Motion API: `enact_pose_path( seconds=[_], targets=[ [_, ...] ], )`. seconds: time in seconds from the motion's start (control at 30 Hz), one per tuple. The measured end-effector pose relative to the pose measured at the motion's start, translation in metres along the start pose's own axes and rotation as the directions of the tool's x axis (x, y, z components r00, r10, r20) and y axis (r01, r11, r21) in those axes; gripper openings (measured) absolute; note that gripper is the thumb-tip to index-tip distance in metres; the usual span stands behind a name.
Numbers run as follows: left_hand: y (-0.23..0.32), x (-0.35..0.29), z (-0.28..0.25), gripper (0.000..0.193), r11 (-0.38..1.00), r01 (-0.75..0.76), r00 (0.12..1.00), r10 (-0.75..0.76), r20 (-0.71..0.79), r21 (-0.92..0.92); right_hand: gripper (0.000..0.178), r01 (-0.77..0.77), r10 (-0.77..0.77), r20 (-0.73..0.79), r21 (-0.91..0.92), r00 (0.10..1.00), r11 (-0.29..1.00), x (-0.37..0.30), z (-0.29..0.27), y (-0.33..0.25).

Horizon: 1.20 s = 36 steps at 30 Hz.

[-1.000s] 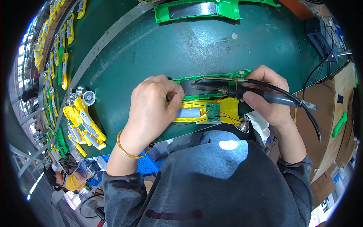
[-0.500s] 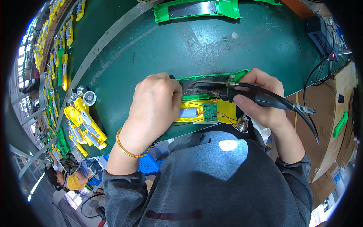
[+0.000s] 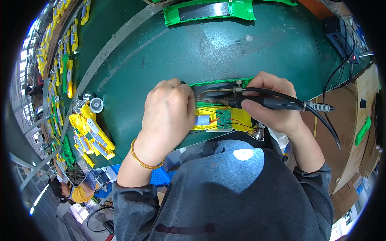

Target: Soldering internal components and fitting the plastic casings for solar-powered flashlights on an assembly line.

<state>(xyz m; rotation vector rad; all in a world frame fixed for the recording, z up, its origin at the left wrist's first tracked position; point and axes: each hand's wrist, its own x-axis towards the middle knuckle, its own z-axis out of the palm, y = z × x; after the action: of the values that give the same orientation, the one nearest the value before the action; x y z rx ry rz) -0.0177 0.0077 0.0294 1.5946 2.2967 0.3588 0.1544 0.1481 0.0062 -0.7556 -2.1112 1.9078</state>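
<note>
Right hand: the right hand (image 3: 279,117) grasps the soldering iron (image 3: 271,103), thumb along its handle; it sits further left in the frame than 1 second ago.
Metal tube: the thin metal tube (image 3: 220,90) beside the iron's tip has gone left with it, its end just beside the left fingers.
Left hand: the left hand (image 3: 167,108) has fingers bent together over the shell's left end; I cannot tell what, if anything, they pinch.
Green shell: the green shell (image 3: 225,82) lies at the centre of the frame, under the iron.
Yellow shell: the yellow shell (image 3: 242,114) lies just below, with a circuit board (image 3: 223,119) and a blue battery (image 3: 202,119), which the left hand now covers more.
Meaning: the 2 hands appear to have closed in on 1 spot, so the work seems centred on the green shell's left end.
</note>
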Motion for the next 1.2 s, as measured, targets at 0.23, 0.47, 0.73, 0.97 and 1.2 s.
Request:
enact_pose_path(
  seconds=[0.23,0.47,0.73,0.97,1.2],
  targets=[
    [-0.002,-0.002,0.002,0.005,1.0,-0.015,1.0,0.015,-0.026,0.013,0.016,0.005,-0.004,-0.012,0.015,1.0,1.0,-0.001,0.001,0.001],
    [-0.003,-0.003,0.003,0.004,1.0,0.007,1.0,-0.008,-0.024,-0.011,0.016,-0.002,0.003,-0.008,0.069,1.0,0.998,-0.002,-0.001,0.005],
    [-0.002,-0.002,-0.001,0.002,1.0,0.01,1.0,-0.011,-0.004,-0.01,0.015,-0.001,0.001,0.018,0.022,1.0,1.0,-0.001,0.0,0.001],
    [-0.001,-0.003,-0.002,0.002,0.999,0.031,0.999,-0.031,0.005,0.017,0.014,0.027,-0.02,-0.045,0.146,0.999,0.989,-0.007,-0.006,0.003],
    [0.004,0.001,-0.004,0.003,0.997,0.054,0.997,-0.057,0.046,0.064,0.009,0.097,0.045,-0.25,0.526,0.967,0.845,-0.023,-0.014,0.015]
  ],
)
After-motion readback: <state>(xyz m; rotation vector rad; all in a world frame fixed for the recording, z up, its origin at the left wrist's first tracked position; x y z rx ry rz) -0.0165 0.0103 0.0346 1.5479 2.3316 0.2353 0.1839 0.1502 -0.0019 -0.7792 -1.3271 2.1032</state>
